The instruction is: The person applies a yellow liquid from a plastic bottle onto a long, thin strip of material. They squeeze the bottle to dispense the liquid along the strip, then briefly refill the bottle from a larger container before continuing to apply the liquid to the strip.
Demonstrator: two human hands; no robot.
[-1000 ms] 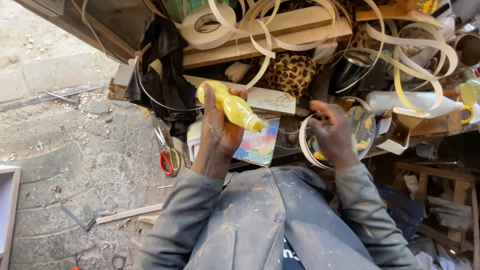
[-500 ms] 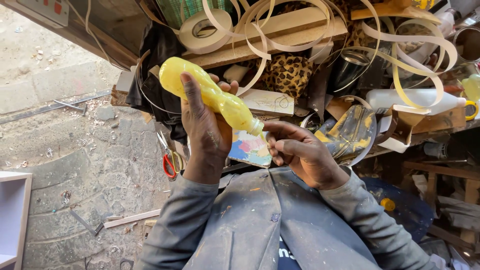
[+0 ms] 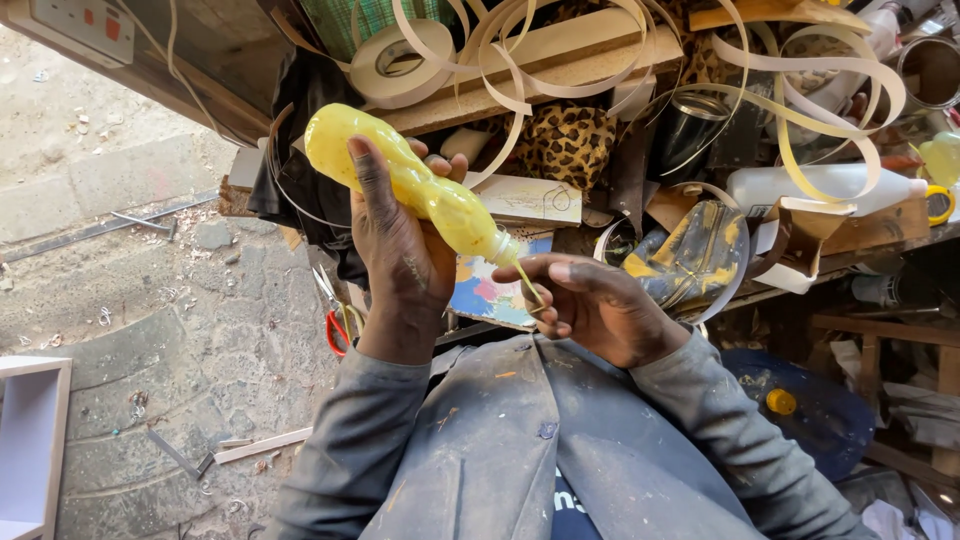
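My left hand (image 3: 400,255) grips a yellow squeeze bottle (image 3: 410,180), smeared with glue and tilted with its nozzle pointing down to the right. My right hand (image 3: 590,305) is curled just under the nozzle, fingers bent inward. A thin yellow strand (image 3: 530,285) runs from the nozzle down to those fingers. Whether the right hand holds anything small is hidden by the fingers. Both grey, stained sleeves (image 3: 470,450) fill the lower middle of the view.
A cluttered wooden shelf (image 3: 560,60) holds coils of pale edge banding (image 3: 830,90), a tape roll (image 3: 400,60), a white bottle (image 3: 820,185) and a leopard-print cloth (image 3: 570,140). Red-handled scissors (image 3: 335,320) hang at left. Stone floor (image 3: 140,300) with scraps lies left; a white box (image 3: 30,440) is at the bottom left.
The left hand has raised the yellow bottle and tipped its nozzle down. The right hand has moved left from the shelf and come in under the nozzle.
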